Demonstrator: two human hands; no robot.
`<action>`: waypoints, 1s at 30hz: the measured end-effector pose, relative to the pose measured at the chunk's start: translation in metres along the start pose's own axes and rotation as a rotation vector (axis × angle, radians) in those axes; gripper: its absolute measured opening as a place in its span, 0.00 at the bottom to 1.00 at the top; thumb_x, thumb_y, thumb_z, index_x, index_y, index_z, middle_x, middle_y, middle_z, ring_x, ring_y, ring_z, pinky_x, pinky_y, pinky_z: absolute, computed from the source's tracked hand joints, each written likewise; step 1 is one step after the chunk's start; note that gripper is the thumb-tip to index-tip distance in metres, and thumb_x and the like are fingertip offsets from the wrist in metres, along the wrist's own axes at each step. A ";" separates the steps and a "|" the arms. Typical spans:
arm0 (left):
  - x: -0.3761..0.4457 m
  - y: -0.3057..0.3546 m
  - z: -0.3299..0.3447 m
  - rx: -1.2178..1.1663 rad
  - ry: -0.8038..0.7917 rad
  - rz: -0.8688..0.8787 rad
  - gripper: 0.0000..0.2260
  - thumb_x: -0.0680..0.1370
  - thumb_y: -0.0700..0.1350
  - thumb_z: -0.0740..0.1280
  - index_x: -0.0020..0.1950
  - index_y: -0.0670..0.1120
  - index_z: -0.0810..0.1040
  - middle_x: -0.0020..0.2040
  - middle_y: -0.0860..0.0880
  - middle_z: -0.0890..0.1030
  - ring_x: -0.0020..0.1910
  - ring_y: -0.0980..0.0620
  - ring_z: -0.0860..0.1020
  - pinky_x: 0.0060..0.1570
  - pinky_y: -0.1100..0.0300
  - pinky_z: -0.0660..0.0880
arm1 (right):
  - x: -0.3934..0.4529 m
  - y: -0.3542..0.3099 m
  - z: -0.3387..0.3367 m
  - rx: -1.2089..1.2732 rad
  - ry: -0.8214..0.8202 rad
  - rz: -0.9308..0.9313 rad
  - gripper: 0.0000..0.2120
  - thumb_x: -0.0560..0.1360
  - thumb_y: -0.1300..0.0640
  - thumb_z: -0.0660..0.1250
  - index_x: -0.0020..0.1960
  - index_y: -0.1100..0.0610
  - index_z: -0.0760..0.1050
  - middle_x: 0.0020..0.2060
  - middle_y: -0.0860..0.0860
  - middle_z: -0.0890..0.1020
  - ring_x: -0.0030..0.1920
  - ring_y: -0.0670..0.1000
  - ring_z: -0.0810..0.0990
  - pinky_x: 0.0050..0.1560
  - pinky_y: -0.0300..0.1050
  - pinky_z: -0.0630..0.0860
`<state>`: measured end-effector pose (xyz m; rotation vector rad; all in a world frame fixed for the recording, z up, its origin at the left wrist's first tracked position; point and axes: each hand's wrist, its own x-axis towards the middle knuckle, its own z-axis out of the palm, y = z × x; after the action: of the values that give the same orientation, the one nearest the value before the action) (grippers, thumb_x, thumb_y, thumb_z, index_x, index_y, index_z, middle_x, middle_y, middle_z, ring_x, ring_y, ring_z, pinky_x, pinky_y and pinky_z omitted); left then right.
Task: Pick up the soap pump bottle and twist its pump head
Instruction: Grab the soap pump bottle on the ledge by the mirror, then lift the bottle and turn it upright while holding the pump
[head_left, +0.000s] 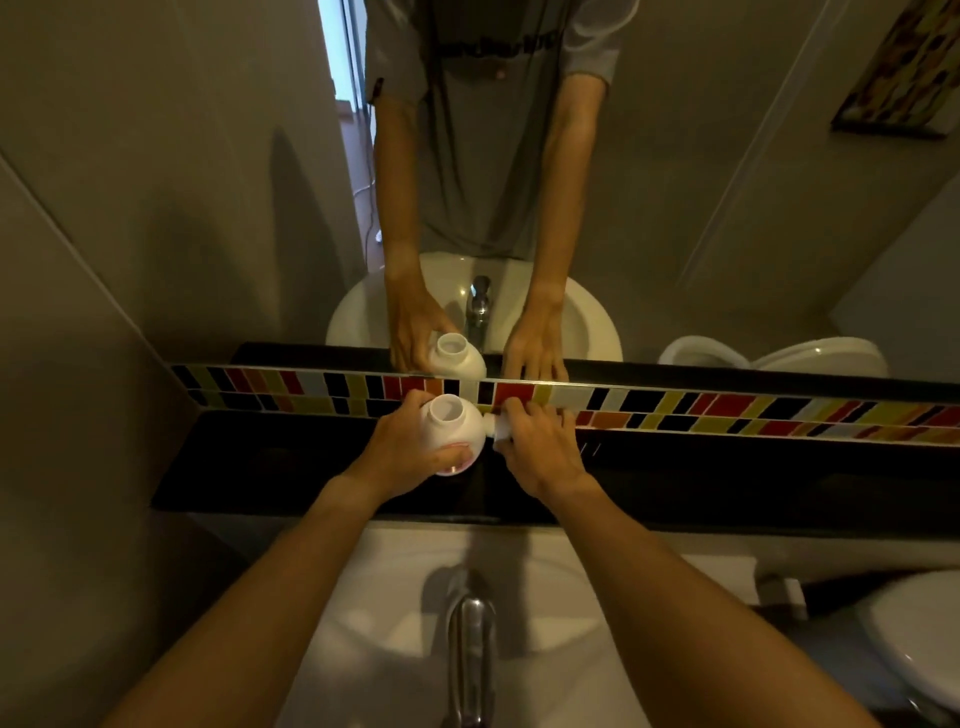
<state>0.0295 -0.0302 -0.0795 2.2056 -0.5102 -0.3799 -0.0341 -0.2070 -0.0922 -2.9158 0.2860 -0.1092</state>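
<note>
Fingers (444, 457) of the left hand (410, 452) are wrapped around a round white soap pump bottle (457, 423), clamped on its body from the left and from underneath. The bottle sits low over a black counter (260, 462), close to a strip of coloured tiles (727, 410) at the base of a mirror (675, 208); whether its base touches the counter or is lifted just clear cannot be told. The bottle's wide neck is open at the top, with no pump in it.

The right hand (540, 449) is just beside the bottle on its right. Its fingers are curled together around a small white piece (501, 428), which looks like the pump head; most of it is hidden under the hand. This piece lies touching or nearly touching the bottle's right shoulder, down near the counter.

The mirror repeats both hands and the bottle from the far side, and shows the person's grey shirt and bare forearms. Below the counter is a white basin (395, 597) with a chrome tap (470, 649). A white toilet (914, 644) sits at the lower right.

Judging by this, the twisting step appears finished or nearly so: the pump head seems unscrewed and off the neck. The next move probably calls for the left hand to hold the bottle steady while the right either sets the pump head down or brings it back over the open neck, lined up squarely so the thread catches.
</note>
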 end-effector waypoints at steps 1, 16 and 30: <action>0.000 0.000 0.000 -0.006 0.006 0.001 0.31 0.66 0.51 0.79 0.63 0.50 0.67 0.58 0.52 0.75 0.56 0.52 0.76 0.55 0.56 0.75 | -0.001 -0.001 0.004 0.026 -0.003 0.011 0.20 0.75 0.53 0.69 0.65 0.52 0.69 0.62 0.55 0.79 0.65 0.59 0.75 0.70 0.60 0.62; -0.052 0.019 -0.045 0.433 0.203 0.088 0.32 0.61 0.51 0.80 0.61 0.49 0.70 0.58 0.43 0.69 0.53 0.42 0.75 0.50 0.46 0.80 | -0.060 0.014 -0.068 0.207 0.113 -0.105 0.24 0.76 0.60 0.68 0.69 0.51 0.66 0.63 0.53 0.76 0.66 0.54 0.71 0.69 0.52 0.63; -0.102 0.078 -0.028 0.526 0.245 0.211 0.31 0.63 0.54 0.77 0.62 0.53 0.69 0.60 0.46 0.71 0.57 0.46 0.74 0.55 0.52 0.76 | -0.105 -0.032 -0.109 -0.074 0.250 -0.264 0.24 0.71 0.57 0.73 0.64 0.50 0.69 0.61 0.51 0.79 0.64 0.54 0.76 0.69 0.54 0.66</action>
<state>-0.0656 -0.0082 0.0088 2.6165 -0.7626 0.1592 -0.1412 -0.1774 0.0155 -2.9981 -0.0607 -0.5162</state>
